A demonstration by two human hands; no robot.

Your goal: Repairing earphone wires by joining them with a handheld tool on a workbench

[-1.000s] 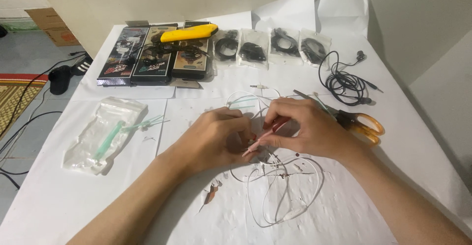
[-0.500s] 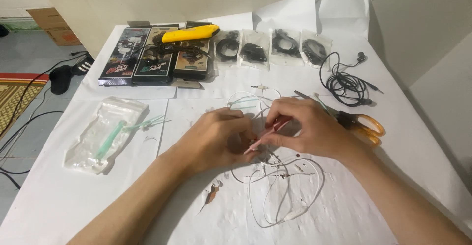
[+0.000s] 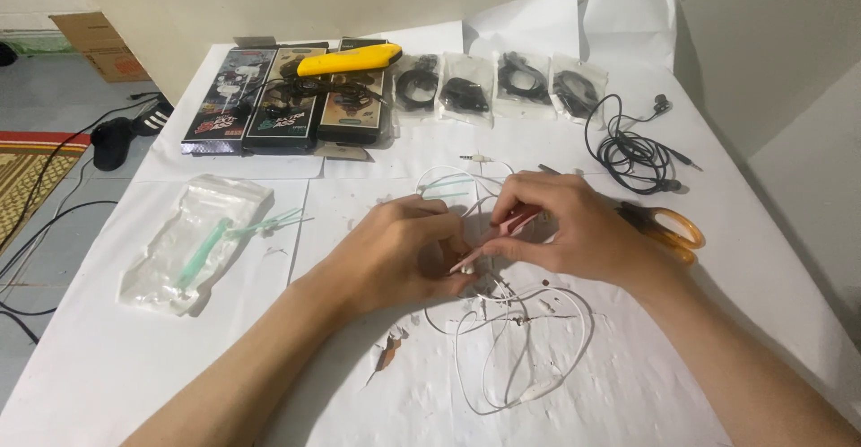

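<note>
White cable: white earphone cable (image 3: 516, 357) lies in loose loops on the paper-covered table (image 3: 179, 366), at about 6 o'clock from both hands, its upper end running up between them.
Left hand: left hand (image 3: 395, 254) is curled narrow, fingertips pinched on the cable end and what looks like an earbud; the exact grip is hidden.
Right hand: right hand (image 3: 574, 232) pinches a thin pink tool (image 3: 502, 232) close against the left fingertips.
Tool axis: long axis runs from 2 o'clock down to 8 o'clock, tip at 8 o'clock, aimed at the left hand's pinch.
Risk: tip could slip and nick the thin wire or a finger, since the work is small and partly hidden.
Risk: a tug could drag the loops toward the orange-handled scissors (image 3: 668, 230) at 3 o'clock.
</note>
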